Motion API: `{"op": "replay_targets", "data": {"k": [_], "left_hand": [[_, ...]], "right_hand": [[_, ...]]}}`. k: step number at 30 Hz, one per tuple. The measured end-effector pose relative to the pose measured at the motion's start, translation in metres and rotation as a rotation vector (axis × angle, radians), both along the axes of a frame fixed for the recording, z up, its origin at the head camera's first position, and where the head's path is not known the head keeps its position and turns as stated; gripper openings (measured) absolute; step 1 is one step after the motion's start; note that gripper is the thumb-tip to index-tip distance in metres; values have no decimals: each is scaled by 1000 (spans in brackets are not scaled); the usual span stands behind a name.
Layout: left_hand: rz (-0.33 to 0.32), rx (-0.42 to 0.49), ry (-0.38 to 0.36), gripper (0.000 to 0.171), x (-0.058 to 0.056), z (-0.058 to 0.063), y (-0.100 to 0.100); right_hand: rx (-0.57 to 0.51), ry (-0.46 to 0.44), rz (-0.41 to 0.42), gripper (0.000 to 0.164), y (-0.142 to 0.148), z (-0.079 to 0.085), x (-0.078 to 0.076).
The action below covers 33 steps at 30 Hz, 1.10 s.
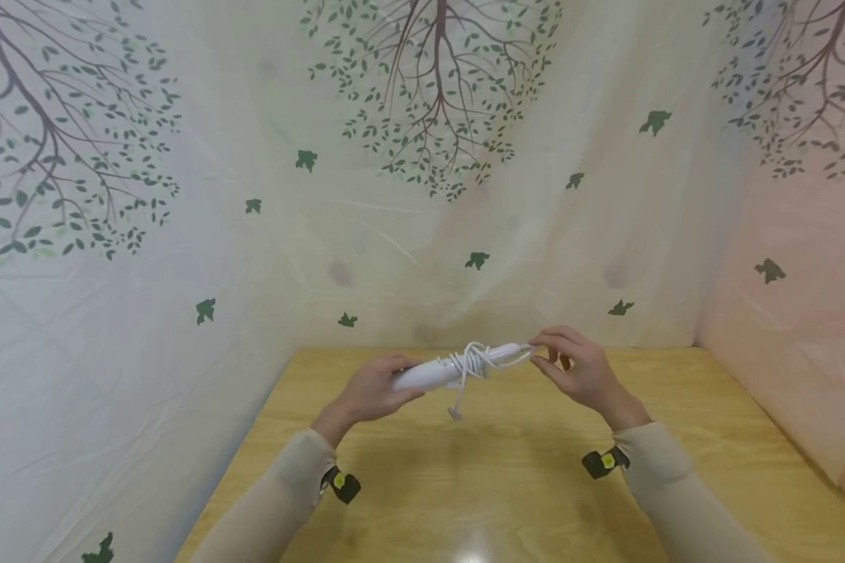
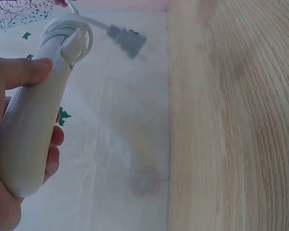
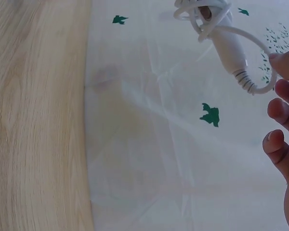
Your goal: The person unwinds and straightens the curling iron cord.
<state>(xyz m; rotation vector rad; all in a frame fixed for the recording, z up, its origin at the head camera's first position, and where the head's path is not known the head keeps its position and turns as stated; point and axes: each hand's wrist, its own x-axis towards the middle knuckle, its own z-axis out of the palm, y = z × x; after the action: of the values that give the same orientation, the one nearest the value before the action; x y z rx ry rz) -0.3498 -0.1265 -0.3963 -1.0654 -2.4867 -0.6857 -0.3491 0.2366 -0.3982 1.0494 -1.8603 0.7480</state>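
A white wand-shaped corded appliance [image 1: 426,375] is held above the table, tilted up toward the right. My left hand [image 1: 376,387] grips its thick rounded end, the thumb lying along the near side in the left wrist view. White cord [image 1: 473,360] is wound in several loops around the middle. Its plug [image 2: 130,42] dangles free below the loops and is blurred in the left wrist view. My right hand [image 1: 580,371] pinches a cord loop [image 3: 257,43] beside the ribbed cord exit [image 3: 244,82] at the narrow end. The right hand's other fingers are bent loosely.
Beneath both hands lies a wood-grain table [image 1: 458,477]. Pale fabric walls [image 1: 408,258] printed with trees and green birds stand at its back and sides. Each wrist wears a small black camera, one at the left wrist [image 1: 341,485] and one at the right [image 1: 598,463].
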Motion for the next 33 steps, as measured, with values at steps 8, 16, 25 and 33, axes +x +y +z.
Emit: {"op": "replay_targets", "data": {"k": [8,16,25,33], "left_hand": [[7,15,15,38,-4,5,-1],[21,82,48,38,-5,11,0],[53,107,54,37,-2,6,1],[58,118,48,39,-3,12,2]], "right_hand": [[-77,-50,73,45,-15,8,10],[-94,-114,160,48,-50,17,38],[-114,-228,126,39,-79,-2,52],[-178,-294,57,31,-98,-11,48]]}}
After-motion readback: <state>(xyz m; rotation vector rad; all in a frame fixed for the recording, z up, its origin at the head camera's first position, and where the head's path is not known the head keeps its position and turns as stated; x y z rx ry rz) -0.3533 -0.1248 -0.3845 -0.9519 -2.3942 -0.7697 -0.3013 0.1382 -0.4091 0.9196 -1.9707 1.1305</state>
